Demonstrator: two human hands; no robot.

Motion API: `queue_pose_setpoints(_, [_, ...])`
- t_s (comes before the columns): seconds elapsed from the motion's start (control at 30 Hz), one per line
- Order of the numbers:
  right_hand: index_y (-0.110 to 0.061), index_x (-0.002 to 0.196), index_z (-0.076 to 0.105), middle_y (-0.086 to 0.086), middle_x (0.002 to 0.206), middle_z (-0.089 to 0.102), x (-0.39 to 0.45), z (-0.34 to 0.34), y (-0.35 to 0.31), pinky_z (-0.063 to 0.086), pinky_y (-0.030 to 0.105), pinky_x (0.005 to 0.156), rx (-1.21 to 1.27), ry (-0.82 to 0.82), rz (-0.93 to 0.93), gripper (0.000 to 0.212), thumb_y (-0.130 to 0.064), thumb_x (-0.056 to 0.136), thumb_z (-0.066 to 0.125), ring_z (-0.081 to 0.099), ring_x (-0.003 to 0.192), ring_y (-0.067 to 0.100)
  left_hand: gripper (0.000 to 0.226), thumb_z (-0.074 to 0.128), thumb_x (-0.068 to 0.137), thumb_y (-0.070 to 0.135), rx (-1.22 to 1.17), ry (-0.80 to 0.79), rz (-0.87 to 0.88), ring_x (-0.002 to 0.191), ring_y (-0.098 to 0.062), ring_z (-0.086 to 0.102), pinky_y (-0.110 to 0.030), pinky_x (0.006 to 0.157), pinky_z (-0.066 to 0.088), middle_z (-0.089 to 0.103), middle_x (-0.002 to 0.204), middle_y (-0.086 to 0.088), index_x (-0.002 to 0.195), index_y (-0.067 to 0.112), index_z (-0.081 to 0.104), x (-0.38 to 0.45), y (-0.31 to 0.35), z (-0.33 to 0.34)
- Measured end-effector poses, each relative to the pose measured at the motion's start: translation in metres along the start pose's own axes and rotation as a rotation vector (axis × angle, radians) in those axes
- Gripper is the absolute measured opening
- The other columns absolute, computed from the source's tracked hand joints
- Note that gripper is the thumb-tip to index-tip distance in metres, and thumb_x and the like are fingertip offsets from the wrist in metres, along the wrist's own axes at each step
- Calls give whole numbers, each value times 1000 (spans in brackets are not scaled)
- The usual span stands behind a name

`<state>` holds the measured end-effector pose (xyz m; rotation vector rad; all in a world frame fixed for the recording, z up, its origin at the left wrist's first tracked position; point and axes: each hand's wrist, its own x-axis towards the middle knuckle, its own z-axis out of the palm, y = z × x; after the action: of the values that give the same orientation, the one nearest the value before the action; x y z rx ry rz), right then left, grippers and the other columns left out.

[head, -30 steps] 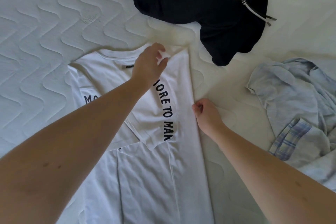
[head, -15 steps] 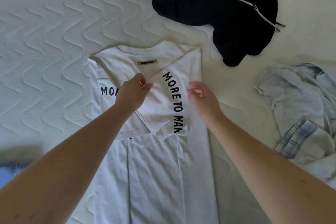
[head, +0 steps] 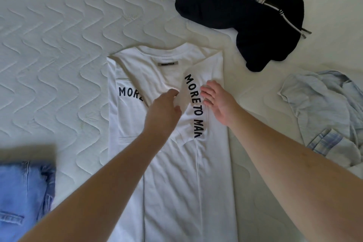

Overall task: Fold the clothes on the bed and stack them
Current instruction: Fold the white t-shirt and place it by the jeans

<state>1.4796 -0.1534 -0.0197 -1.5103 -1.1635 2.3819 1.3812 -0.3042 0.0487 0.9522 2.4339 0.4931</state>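
White T-shirt (head: 170,173): lies flat on the bed (head: 59,45), neck away from the person, both long sides folded inward so it forms a narrow strip running toward the camera.
Print: dark letters, "MORE" on the left panel; "MORE TO MAK" runs down the folded right flap.
Neck label (head: 168,63): small grey tab just under the collar, uncovered.
Left hand (head: 163,113): over the middle of the shirt, thumb and fingers pinching the edge of the lettered flap.
Right hand (head: 220,102): resting on the right side of the shirt just beside the lettering, fingers straight and slightly spread, pressing the cloth.
Containers: none in view; everything lies straight on the quilted bed cover.
Dark garment (head: 235,9): crumpled heap with a white drawstring, beyond the shirt's right shoulder, near it but apart.
Light blue shirt (head: 324,116): rumpled at the right edge, a checked lining showing at its lower part, apart from the white shirt.
Jeans (head: 23,198): blue denim, at the lower left corner, apart from the white shirt.
In the way: both forearms cross the lower part of the shirt and hide parts of its folds.
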Motion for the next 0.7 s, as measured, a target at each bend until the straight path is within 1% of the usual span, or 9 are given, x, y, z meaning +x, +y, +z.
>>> queue_pose_setpoints(0.07, [-17,132,51,4,136,57,1,-3,2,42,27,93,58,-20,5,43,-46,103,38,55,118,14,37,52,91,6,34,-11,41,94,-32,62,-37,77,46,57,113,-10,127,14,54,-7,19,16])
queue_pose_setpoints(0.13, [-14,143,44,7,139,56,2,-7,1,43,32,100,133,-30,35,57,-51,101,38,57,119,16,36,51,91,4,70,-71,137,95,-29,61,-28,71,38,55,112,-8,125,14,55,-14,35,34])
queue_pose_setpoints(0.2, [-15,134,56,9,128,65,3,-13,-3,47,38,102,162,-23,84,59,-58,97,42,63,116,23,36,53,93,10,59,-174,238,100,-26,59,-29,79,43,56,115,-6,128,16,55,-23,43,48])
queue_pose_setpoints(0.3, [-13,120,66,9,115,72,4,-20,-7,51,40,96,142,29,95,54,-58,96,45,69,106,25,46,60,93,39,84,-266,310,109,-23,55,-36,93,45,57,122,-1,134,19,53,-34,37,60])
queue_pose_setpoints(0.4, [-15,111,66,7,110,71,5,-27,-8,51,42,96,-315,125,-35,37,-46,98,49,66,105,27,50,56,93,52,120,-143,322,112,-23,55,-36,95,43,59,123,-1,132,19,57,-41,16,61])
queue_pose_setpoints(0.47, [-21,107,65,1,101,70,6,-31,-6,53,36,87,-604,158,-162,23,-38,97,53,65,96,23,49,59,93,46,106,-66,274,116,-26,54,-39,95,43,56,127,-4,132,17,56,-40,2,60])
queue_pose_setpoints(0.53, [-19,107,66,-2,96,69,6,-31,-6,50,30,77,-698,164,-215,20,-32,96,56,65,90,20,54,62,92,44,59,-61,178,120,-28,51,-41,98,43,52,133,-6,137,17,52,-38,-8,59])
queue_pose_setpoints(0.63, [-15,103,67,-1,92,68,10,-29,-7,47,28,72,-747,215,-238,20,-30,96,57,63,85,19,55,59,95,41,-175,-130,-49,119,-26,52,-40,100,43,52,131,-7,141,17,44,-31,-14,61])
queue_pose_setpoints(0.7, [-15,96,68,-1,88,68,12,-26,-10,46,25,66,-645,227,-220,20,-33,94,60,63,80,17,47,56,97,39,-216,-180,-144,114,-25,56,-38,95,45,58,125,-6,137,17,46,-25,-16,64])
